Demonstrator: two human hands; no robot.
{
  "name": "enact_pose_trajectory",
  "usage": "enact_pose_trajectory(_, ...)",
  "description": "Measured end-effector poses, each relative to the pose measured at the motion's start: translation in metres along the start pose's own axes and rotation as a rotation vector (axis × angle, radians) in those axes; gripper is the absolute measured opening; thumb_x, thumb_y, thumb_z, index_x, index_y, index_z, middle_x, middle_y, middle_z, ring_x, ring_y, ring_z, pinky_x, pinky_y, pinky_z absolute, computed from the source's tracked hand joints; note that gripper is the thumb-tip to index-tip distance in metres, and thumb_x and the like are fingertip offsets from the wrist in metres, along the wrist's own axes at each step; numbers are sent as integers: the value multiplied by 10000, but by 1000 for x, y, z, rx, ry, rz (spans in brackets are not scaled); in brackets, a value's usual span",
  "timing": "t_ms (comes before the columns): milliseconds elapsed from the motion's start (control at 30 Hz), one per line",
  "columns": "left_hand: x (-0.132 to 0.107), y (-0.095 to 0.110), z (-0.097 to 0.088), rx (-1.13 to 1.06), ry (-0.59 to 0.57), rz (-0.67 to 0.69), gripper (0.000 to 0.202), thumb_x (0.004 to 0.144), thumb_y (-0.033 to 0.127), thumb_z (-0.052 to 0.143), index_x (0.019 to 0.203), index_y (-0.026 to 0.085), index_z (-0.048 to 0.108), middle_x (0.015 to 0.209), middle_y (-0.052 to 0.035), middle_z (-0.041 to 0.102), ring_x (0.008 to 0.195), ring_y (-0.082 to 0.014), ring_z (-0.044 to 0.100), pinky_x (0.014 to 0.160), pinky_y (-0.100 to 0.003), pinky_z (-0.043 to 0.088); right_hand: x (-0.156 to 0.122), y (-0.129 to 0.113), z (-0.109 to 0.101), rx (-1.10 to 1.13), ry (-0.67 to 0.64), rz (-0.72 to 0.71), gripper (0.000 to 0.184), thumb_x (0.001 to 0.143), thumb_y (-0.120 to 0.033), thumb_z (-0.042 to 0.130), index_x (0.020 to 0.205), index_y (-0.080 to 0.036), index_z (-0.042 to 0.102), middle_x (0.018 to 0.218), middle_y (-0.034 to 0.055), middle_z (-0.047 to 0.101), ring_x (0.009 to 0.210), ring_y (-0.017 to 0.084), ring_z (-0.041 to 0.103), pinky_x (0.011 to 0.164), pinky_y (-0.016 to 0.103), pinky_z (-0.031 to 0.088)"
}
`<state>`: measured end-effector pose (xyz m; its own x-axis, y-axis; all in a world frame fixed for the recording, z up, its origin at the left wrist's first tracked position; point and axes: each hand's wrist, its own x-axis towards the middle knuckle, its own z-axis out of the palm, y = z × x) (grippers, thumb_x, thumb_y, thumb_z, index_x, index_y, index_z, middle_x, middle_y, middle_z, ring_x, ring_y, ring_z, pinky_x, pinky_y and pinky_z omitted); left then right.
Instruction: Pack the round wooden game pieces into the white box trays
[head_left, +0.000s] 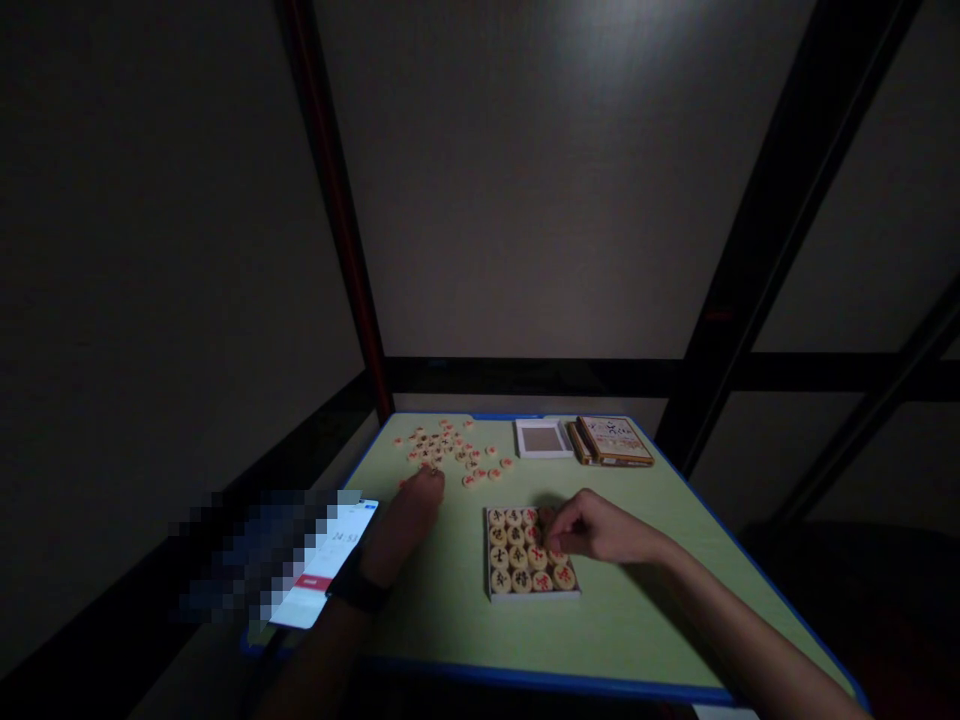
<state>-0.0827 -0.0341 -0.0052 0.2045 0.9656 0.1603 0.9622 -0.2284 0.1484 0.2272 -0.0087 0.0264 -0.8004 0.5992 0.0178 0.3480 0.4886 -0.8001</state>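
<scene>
A shallow white box (534,596) holds round wooden xiangqi pieces in rows, marked in black and red characters. Over its right side is my right hand (592,527), thumb and fingers pinched together at the right-hand pieces; whatever lies between the fingertips is hidden. My left hand (414,508), with a dark band at the wrist, reaches to the near edge of a loose scatter of xiangqi pieces (446,447). Its fingers are drawn together over pieces there, and the dim light hides what they grip.
At the back stands a white box lid or tray (543,440) with a grey bottom. Right of it lie stacked printed boxes (615,442). A lit phone or tablet (322,570) sits by the left edge of the green, blue-edged table (652,630). A wall rises behind.
</scene>
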Motion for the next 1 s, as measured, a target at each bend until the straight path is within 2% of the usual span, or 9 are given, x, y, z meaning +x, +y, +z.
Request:
enact_pose_trajectory(67,-3,18,-7,-54,4,-4,349,915,40,337,1142,154,577,1278,-131,592,1261,-250,503,1078,-375,390,1,1,-1,-7,55,-1,286,834,-355,620,721,-123,743,614,3,576,584,126,459,586,264,366)
enact_pose_trajectory(133,-8,48,-17,-93,-56,-14,254,924,71,368,1034,141,587,1136,-138,625,1092,-257,582,977,-387,458,3,3,-1,-4,109,9,342,852,-399,597,654,-135,688,570,-20,497,553,111,391,546,257,319)
enact_pose_trajectory(233,-22,99,-29,-131,-55,161,262,935,74,356,1039,168,578,1084,-101,624,998,-233,595,925,-374,482,6,8,-1,2,201,26,423,860,-465,578,570,-156,579,540,-46,377,535,97,303,510,253,247)
enact_pose_trajectory(267,-27,114,-31,-143,-63,263,304,924,51,355,1088,178,578,1115,-95,623,1035,-226,591,947,-362,474,7,9,-2,4,231,28,433,859,-477,575,565,-160,558,542,-50,355,537,95,288,508,252,233)
enact_pose_trajectory(400,-40,147,-24,-87,-41,402,500,822,-60,372,1238,145,558,1206,-118,636,1150,-235,582,1038,-374,443,9,11,-5,4,300,39,426,864,-495,558,604,-158,575,548,-60,312,542,94,260,503,249,210)
enact_pose_trajectory(567,-31,152,-12,59,-93,355,406,830,-36,434,1154,96,641,1141,-158,682,1086,-272,638,975,-414,501,9,14,-7,-25,324,30,428,859,-482,556,576,-161,556,542,-61,299,535,91,251,500,249,201)
enact_pose_trajectory(733,-25,153,-10,107,-109,372,232,892,86,516,1019,117,707,1070,-148,704,1084,-295,633,933,-439,514,10,16,-6,-43,332,2,422,859,-464,555,566,-161,552,529,-61,305,537,91,250,499,248,200)
enact_pose_trajectory(867,-28,151,-18,69,-88,349,178,914,193,570,991,120,713,1070,-142,700,1097,-296,616,966,-443,493,10,16,-5,-31,328,5,427,861,-462,555,557,-163,544,527,-61,305,534,90,252,496,246,205)
enact_pose_trajectory(1000,-29,131,-35,-95,-81,247,193,911,317,605,1000,166,685,1075,-94,683,1062,-255,615,949,-379,495,10,16,-4,-22,310,15,403,858,-455,581,592,-153,608,519,-55,364,523,91,282,500,244,235)
